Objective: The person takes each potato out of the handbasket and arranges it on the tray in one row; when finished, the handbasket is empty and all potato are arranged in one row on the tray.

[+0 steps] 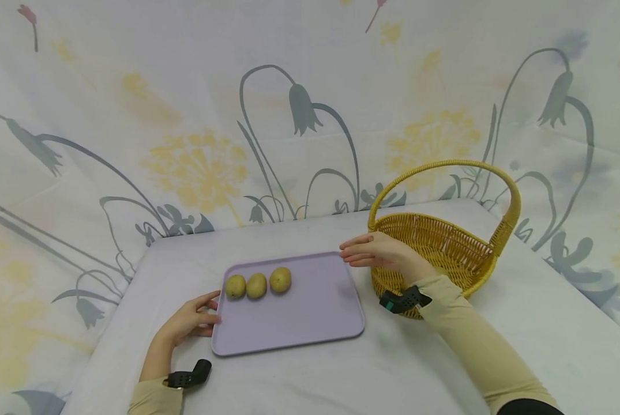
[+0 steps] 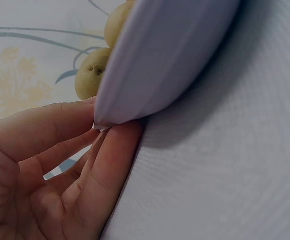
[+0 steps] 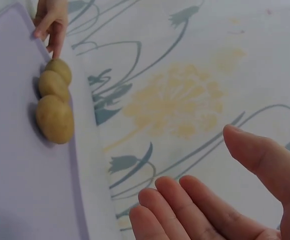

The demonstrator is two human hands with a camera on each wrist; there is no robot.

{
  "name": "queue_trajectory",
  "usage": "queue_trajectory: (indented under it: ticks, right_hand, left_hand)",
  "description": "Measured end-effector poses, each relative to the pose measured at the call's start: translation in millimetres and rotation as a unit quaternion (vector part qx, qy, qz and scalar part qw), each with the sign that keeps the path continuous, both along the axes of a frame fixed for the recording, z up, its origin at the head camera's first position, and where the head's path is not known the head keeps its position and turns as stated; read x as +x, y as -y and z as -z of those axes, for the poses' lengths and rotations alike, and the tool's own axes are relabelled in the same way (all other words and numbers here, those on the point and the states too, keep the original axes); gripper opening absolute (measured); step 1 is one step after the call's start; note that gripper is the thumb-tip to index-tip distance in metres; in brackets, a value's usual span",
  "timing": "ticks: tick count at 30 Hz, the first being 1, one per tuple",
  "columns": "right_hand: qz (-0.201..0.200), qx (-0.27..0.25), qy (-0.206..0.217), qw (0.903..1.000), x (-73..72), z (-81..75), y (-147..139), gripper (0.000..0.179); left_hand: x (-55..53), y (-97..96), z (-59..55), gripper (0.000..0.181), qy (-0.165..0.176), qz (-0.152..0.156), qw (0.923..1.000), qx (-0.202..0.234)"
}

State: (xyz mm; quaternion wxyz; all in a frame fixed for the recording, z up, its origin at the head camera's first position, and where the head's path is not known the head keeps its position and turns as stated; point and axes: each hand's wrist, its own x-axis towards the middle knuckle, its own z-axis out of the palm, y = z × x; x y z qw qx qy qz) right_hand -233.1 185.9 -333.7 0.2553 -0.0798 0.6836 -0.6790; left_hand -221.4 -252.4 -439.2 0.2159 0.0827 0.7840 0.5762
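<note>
Three yellow-brown potatoes [image 1: 256, 286] lie in a row along the far left part of a lilac tray [image 1: 315, 311]. My left hand [image 1: 187, 320] is at the tray's left side. In the left wrist view its fingers [image 2: 117, 155] pinch the rim, one fingertip tucked under it. My right hand [image 1: 384, 253] hovers between the tray's far right corner and a yellow wicker basket [image 1: 424, 227], holding nothing. In the right wrist view its fingers are extended side by side, with the thumb [image 3: 254, 152] held apart. My right forearm hides part of the basket.
The basket's tall arched handle [image 1: 444, 163] rises at the right. A white cloth [image 1: 310, 380] covers the table. Behind it hangs a floral fabric backdrop [image 1: 211, 115]. A black band with a small device sits on each wrist.
</note>
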Motion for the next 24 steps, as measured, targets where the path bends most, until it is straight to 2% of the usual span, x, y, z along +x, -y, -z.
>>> queue_trajectory:
  ticks: [7, 14, 19, 24]
  right_hand:
    - [-0.018, -0.001, -0.016, 0.9997, 2.9, -1.8, -25, 0.049]
    - [-0.036, -0.044, -0.008, 0.9984, -2.6, 2.7, -58, 0.058]
    - [-0.023, -0.058, 0.006, 0.998, -4.3, 5.8, -77, 0.059]
    - [-0.003, -0.034, -0.001, 0.9994, -4.3, 7.1, -92, 0.056]
  left_hand:
    - [-0.3, 1.4, 0.8, 0.077, -0.005, 0.007, 1.0, 0.003]
    - [-0.5, 1.6, 0.3, 0.078, -0.003, 0.009, 0.9999, 0.004]
    - [-0.3, 1.3, -0.2, 0.078, -0.002, 0.009, 1.0, 0.002]
    - [0.3, 0.8, -0.8, 0.078, -0.002, 0.004, 1.0, -0.002]
